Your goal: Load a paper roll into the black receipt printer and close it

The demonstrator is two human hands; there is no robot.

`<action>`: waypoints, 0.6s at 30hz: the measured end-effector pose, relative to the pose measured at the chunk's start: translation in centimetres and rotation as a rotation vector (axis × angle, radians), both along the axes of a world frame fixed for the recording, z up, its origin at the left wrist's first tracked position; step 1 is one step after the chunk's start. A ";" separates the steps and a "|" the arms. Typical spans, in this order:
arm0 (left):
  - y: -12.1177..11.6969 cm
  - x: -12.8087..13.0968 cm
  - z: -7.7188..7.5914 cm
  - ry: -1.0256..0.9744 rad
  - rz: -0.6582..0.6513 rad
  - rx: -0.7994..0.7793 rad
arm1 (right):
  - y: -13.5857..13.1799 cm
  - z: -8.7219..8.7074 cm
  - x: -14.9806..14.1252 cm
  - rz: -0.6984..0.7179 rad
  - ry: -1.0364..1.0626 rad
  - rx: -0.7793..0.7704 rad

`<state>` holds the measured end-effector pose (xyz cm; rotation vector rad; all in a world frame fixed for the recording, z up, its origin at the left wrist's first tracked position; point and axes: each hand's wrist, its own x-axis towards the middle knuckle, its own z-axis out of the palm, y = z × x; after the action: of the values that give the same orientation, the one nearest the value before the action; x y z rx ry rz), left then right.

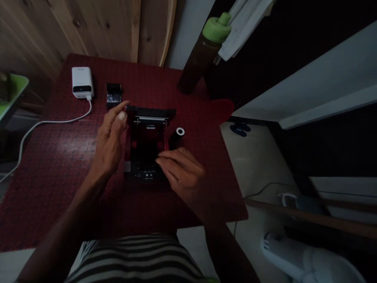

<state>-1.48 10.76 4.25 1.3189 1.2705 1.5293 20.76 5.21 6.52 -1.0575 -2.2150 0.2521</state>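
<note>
A small black-and-red printer (147, 169), apparently a receipt or label printer, stands on the table with its lid (151, 113) raised. My left hand (110, 137) grips the lid's left end between thumb and fingers. The fingers of my right hand (184, 169) are pinched together at the right front edge of the open compartment (145, 145). Whatever they may hold is hidden. The compartment's inside is dark. Just right of the printer lies a dark paper roll (179, 132) with a white-ringed end.
A white power bank (82, 80) with a white cable (55, 121) lies at the back left. Near it is a small black roll (113, 93) with a printed silvery strip. A tall bottle (203, 51) with a green cap stands at the back right of the red-covered table (73, 157).
</note>
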 end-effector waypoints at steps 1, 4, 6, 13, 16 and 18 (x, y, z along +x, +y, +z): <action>0.7 0.2 0.3 -0.006 0.017 -0.002 | -0.2 -0.3 0.0 -0.012 0.003 0.021; 0.9 0.6 0.9 -0.006 0.079 -0.022 | -0.8 -0.9 -0.1 -0.043 0.015 0.072; -0.2 0.6 1.0 -0.016 0.094 -0.032 | -1.1 -1.1 -0.3 -0.069 0.002 0.094; -5.3 -0.2 -1.0 -0.099 -0.022 -0.290 | -1.7 -1.4 -0.3 -0.111 0.001 0.087; -6.1 -0.3 -1.8 -0.144 -0.064 -0.356 | -1.7 -1.4 -0.3 -0.073 0.029 0.056; -6.2 -0.3 -2.0 -0.158 -0.070 -0.378 | -1.7 -1.3 -0.3 -0.054 0.051 0.030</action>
<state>-1.78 4.53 2.22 0.9695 1.3184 1.2428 20.41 3.48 5.23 -1.0813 -2.1355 0.2189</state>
